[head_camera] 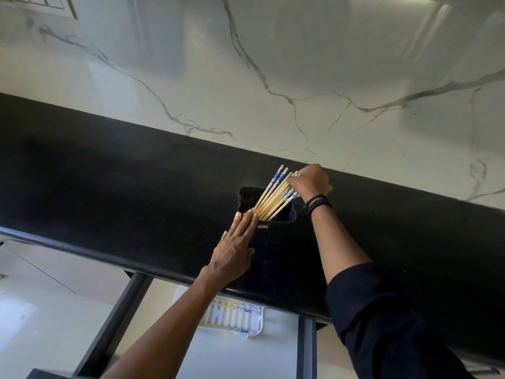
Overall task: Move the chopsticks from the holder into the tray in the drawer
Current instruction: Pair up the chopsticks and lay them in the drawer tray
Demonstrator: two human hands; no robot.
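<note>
Mid-frame on the black table [109, 173], chopsticks [270, 196] fan out of the holder [246, 196]. The right hand [311, 180] pinches their patterned tops, while the left hand [235, 247], fingers straight, steadies the holder. They look light, stiff and slick (apt to scatter), so best bunched near the tops.

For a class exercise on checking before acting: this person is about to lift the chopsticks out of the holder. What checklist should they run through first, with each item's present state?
1. Right hand grips the blue-patterned bamboo chopsticks near their tops: ok.
2. Left hand steadies the black rectangular holder, fingers straight: ok.
3. Drawer below the black counter is open: ok.
4. White slotted plastic tray has free room: cannot tell, the counter hides part of it.
5. Every chopstick is caught in the grip: cannot tell.
</note>
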